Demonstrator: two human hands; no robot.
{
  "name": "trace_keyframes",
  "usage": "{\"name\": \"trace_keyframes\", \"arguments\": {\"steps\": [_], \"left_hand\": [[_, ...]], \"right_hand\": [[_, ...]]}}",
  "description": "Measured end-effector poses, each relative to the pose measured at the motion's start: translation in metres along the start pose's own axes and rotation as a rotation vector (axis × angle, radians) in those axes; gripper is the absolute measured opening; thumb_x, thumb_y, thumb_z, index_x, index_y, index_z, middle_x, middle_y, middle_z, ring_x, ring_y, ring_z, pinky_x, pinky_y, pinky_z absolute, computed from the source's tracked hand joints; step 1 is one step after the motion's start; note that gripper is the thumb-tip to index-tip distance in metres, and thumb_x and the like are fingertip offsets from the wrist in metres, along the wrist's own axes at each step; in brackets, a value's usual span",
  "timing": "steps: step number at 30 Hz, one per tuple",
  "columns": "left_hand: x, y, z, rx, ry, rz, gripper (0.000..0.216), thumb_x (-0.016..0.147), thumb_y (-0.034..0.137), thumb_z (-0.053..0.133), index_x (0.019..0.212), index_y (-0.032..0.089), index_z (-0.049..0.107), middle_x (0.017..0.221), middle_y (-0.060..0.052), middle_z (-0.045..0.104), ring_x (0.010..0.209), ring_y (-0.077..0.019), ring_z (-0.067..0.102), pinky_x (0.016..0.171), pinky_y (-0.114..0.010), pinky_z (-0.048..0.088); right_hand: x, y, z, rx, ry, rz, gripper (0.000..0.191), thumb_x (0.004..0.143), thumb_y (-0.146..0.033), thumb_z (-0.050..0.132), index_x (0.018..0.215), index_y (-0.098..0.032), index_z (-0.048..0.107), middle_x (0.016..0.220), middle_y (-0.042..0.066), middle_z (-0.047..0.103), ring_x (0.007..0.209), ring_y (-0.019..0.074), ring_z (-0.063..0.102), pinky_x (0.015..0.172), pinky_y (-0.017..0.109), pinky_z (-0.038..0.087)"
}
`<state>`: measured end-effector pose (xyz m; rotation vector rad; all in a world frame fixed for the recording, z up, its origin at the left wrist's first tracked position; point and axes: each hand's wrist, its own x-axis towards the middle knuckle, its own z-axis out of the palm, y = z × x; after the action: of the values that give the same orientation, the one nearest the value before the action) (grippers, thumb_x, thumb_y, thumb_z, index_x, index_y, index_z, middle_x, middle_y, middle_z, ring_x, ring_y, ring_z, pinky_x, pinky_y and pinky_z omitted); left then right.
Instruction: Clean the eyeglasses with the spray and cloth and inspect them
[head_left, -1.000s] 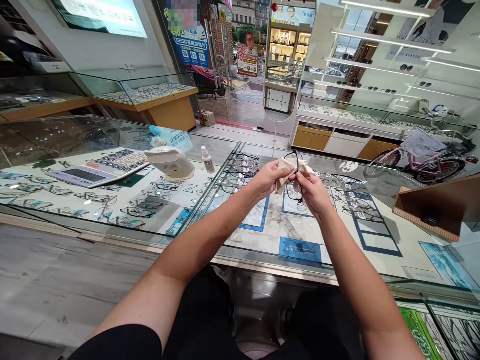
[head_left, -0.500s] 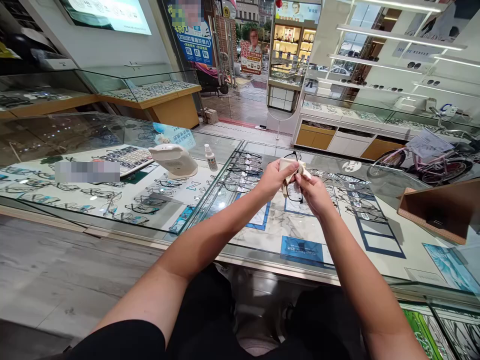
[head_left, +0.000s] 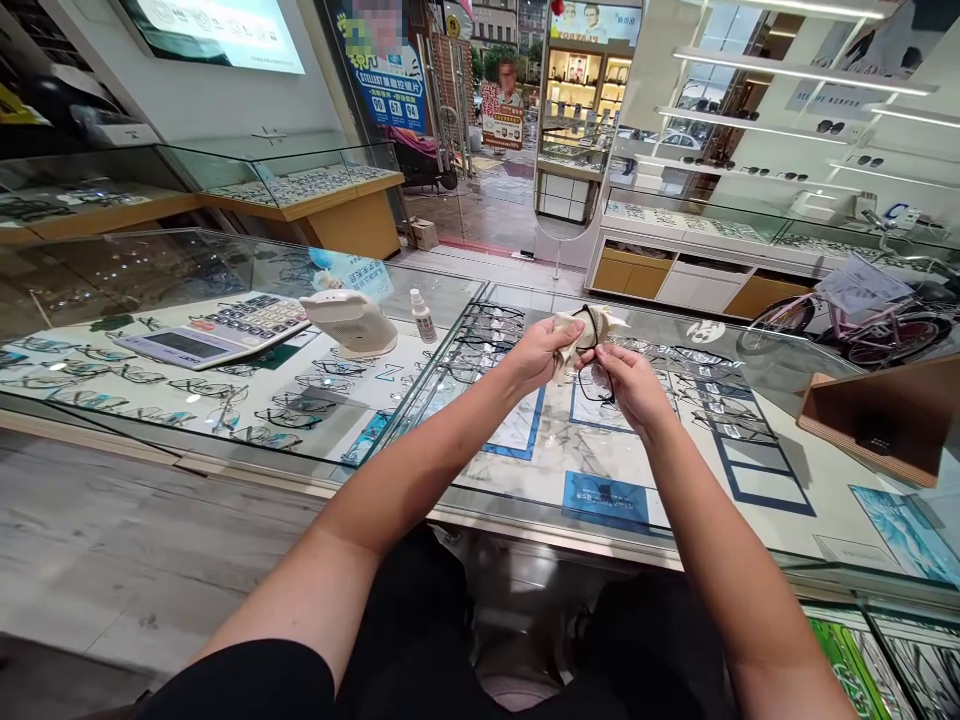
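Over the glass display counter (head_left: pixel 517 510), I hold a pair of dark-rimmed eyeglasses (head_left: pixel 597 384) upright on edge. My left hand (head_left: pixel 537 352) is closed on a cream cleaning cloth (head_left: pixel 613 324), which is wrapped about the upper lens. My right hand (head_left: pixel 631 384) pinches the frame near its middle, just below the cloth. The lower lens is uncovered and hangs beneath my fingers. Some left fingers are hidden behind the cloth and the glasses.
To the left on the counter stand a spray bottle (head_left: pixel 423 316), a white device (head_left: pixel 349 322) and a large calculator (head_left: pixel 217 335). Rows of eyeglasses (head_left: pixel 285 415) lie under the glass. A brown wooden box (head_left: pixel 870 425) sits at the right; a bicycle (head_left: pixel 862 320) is beyond.
The glasses have turned slightly in my hands, and more of the cloth shows on their far right side. My right hand has shifted a little downward.
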<state>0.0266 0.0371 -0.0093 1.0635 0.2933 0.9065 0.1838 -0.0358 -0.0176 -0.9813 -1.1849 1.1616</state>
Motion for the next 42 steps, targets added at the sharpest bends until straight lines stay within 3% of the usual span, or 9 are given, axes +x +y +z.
{"name": "trace_keyframes", "arguments": {"steps": [6,11,15,19,23,27,33,42], "left_hand": [[-0.003,-0.002,0.003,0.029,0.023,0.007,0.061,0.058,0.041,0.105,0.09,0.014,0.06,0.066,0.003,0.065,0.055,-0.0052,0.057,0.052,-0.017,0.042],[-0.003,-0.006,0.009,0.089,0.073,0.052,0.063,0.063,0.056,0.1,0.09,0.012,0.063,0.061,0.004,0.063,0.049,-0.0048,0.052,0.047,-0.017,0.039],[-0.002,-0.009,0.008,0.139,0.11,0.073,0.064,0.075,0.074,0.085,0.084,0.014,0.063,0.052,0.004,0.058,0.041,-0.0056,0.047,0.041,-0.019,0.034],[0.001,-0.007,0.004,0.079,0.127,-0.009,0.062,0.082,0.074,0.078,0.08,0.014,0.062,0.052,0.001,0.058,0.041,-0.0079,0.051,0.04,-0.02,0.037],[0.007,-0.004,-0.003,-0.081,0.112,-0.093,0.05,0.091,0.06,0.078,0.089,0.012,0.067,0.065,-0.005,0.068,0.053,-0.0137,0.064,0.05,-0.024,0.051],[0.011,-0.007,-0.007,-0.162,0.135,-0.053,0.037,0.096,0.048,0.077,0.096,0.011,0.071,0.076,-0.007,0.074,0.069,-0.0171,0.073,0.068,-0.027,0.059],[0.004,-0.014,-0.002,-0.126,-0.026,-0.144,0.03,0.09,0.038,0.084,0.098,0.01,0.076,0.088,-0.01,0.077,0.084,-0.0192,0.074,0.078,-0.028,0.059],[0.0,-0.017,-0.001,-0.016,-0.07,-0.163,0.058,0.071,0.056,0.096,0.098,0.009,0.078,0.089,-0.009,0.077,0.082,-0.015,0.07,0.08,-0.025,0.056]], "right_hand": [[0.0,-0.001,0.003,0.051,-0.015,0.037,0.043,0.071,-0.066,0.09,0.081,-0.024,0.083,0.082,0.006,0.077,0.067,0.0158,0.052,0.064,0.032,0.04],[0.001,0.004,0.002,0.011,-0.03,0.009,0.042,0.075,-0.064,0.089,0.08,-0.023,0.082,0.08,0.004,0.076,0.066,0.0148,0.048,0.063,0.032,0.037],[0.0,0.005,0.002,-0.074,-0.065,-0.015,0.04,0.08,-0.062,0.086,0.082,-0.023,0.082,0.084,0.004,0.077,0.067,0.0145,0.045,0.066,0.032,0.037],[0.0,0.004,0.003,-0.094,-0.063,-0.014,0.041,0.08,-0.064,0.085,0.082,-0.023,0.082,0.085,0.004,0.077,0.067,0.0151,0.045,0.066,0.032,0.037],[0.0,-0.002,-0.001,-0.025,-0.01,-0.01,0.04,0.078,-0.064,0.086,0.082,-0.024,0.083,0.084,0.004,0.077,0.066,0.0154,0.048,0.065,0.032,0.039],[0.0,-0.011,-0.008,0.062,0.105,-0.05,0.038,0.078,-0.061,0.086,0.086,-0.024,0.083,0.091,0.005,0.08,0.065,0.0148,0.052,0.062,0.031,0.042],[0.001,-0.019,-0.018,0.108,0.295,-0.177,0.034,0.078,-0.056,0.086,0.087,-0.024,0.083,0.098,0.007,0.081,0.084,0.0188,0.067,0.072,0.031,0.053],[0.008,-0.009,-0.024,0.13,0.353,-0.239,0.036,0.073,-0.059,0.09,0.085,-0.025,0.084,0.104,0.005,0.081,0.102,0.0218,0.069,0.088,0.033,0.056]]}}
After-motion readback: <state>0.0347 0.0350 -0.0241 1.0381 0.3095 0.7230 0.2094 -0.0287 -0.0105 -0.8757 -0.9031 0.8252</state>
